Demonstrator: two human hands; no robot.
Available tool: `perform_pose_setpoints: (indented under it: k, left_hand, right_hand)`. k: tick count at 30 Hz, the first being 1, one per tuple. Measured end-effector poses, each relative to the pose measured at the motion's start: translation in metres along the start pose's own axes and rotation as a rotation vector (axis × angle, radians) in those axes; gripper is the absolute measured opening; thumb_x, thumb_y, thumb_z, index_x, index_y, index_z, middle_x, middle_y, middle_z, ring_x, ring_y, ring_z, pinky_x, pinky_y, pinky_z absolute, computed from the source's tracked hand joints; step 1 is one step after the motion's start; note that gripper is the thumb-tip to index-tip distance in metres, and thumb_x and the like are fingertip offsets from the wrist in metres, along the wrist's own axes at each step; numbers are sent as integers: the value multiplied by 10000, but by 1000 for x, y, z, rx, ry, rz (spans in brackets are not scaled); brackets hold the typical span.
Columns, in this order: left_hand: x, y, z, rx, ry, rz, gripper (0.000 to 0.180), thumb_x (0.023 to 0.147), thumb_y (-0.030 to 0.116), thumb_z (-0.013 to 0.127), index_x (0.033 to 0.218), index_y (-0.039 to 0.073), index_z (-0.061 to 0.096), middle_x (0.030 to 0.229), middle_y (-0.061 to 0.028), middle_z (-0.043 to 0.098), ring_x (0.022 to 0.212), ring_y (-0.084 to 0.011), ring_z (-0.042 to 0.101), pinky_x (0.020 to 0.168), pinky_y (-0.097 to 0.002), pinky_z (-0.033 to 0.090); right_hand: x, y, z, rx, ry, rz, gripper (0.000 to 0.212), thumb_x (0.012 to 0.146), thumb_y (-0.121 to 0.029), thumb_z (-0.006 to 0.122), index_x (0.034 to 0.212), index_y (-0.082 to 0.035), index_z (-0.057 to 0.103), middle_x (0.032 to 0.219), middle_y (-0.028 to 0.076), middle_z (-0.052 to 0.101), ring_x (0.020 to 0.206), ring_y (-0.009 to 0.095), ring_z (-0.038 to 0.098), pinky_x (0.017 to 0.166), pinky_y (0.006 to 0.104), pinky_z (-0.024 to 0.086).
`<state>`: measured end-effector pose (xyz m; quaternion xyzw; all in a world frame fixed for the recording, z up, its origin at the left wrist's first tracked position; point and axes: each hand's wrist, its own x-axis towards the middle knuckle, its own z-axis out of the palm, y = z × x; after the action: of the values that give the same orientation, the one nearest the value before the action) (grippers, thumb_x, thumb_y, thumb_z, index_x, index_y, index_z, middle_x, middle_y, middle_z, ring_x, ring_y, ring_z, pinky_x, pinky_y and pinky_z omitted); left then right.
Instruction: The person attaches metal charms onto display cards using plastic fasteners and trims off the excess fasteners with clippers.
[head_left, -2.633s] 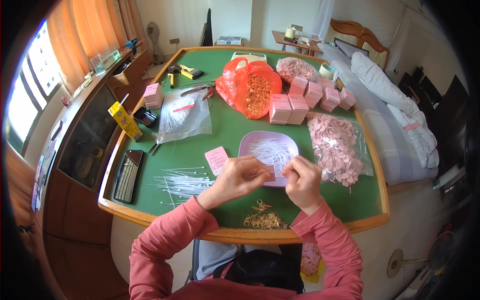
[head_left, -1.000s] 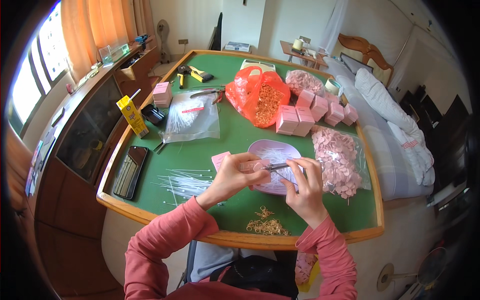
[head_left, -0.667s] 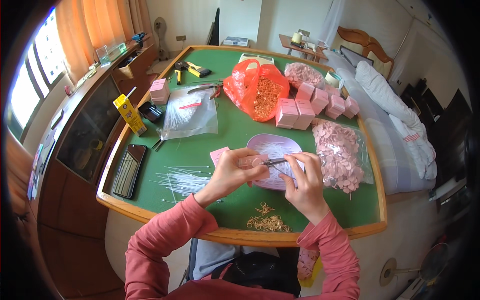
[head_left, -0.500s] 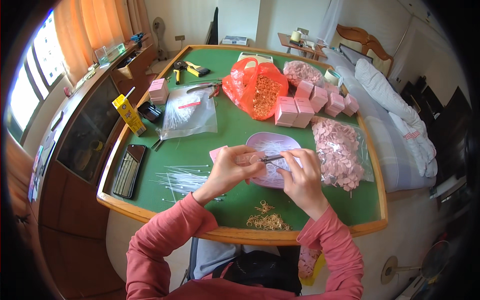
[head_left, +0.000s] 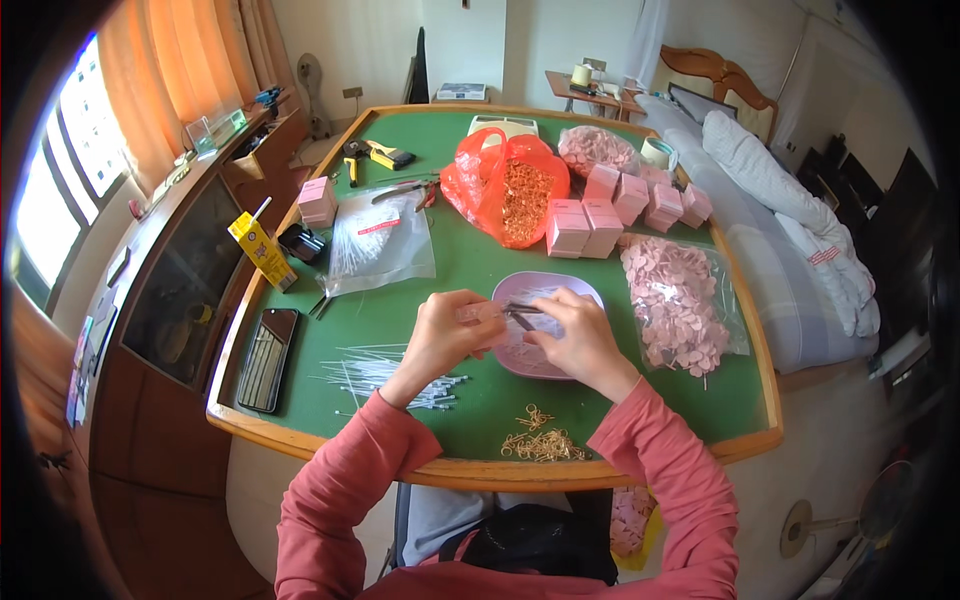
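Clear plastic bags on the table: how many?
3: a bag of white strips left of the red bag, a bag of pink pieces on the right side, and a pink-filled bag behind the pink stacks. Others may be hidden.

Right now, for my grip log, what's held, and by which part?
Right hand: a dark tool, by its spread arms. Left hand: a pinkish piece, exact grip unclear.

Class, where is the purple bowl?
In the head view, the purple bowl sits right of centre, partly behind the right hand, left of the larger pink-piece bag.
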<state>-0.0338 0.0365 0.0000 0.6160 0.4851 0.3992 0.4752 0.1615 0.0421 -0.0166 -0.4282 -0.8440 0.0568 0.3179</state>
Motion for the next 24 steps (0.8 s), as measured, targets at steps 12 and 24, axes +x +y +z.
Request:
perform_pose_setpoints:
  k: [12, 24]
  left_hand:
    - [-6, 8, 3, -642, -328, 43, 454, 708, -41, 587, 1144, -19, 465, 1029, -94, 551, 760, -111, 560, 675, -255, 480]
    - [5, -19, 8, -1590, -1092, -522, 555, 731, 81, 527, 1233, -41, 324, 1139, -211, 391, 591, -141, 388, 444, -207, 345]
  right_hand:
    - [-113, -20, -76, -116, 135, 212, 327, 634, -154, 722, 888, 17, 608, 799, 86, 550, 733, 242, 545, 682, 337, 423]
    - [-112, -20, -66, -334, 205, 167, 287, 631, -187, 733, 852, -33, 634, 844, 50, 561, 807, 210, 512, 702, 326, 363]
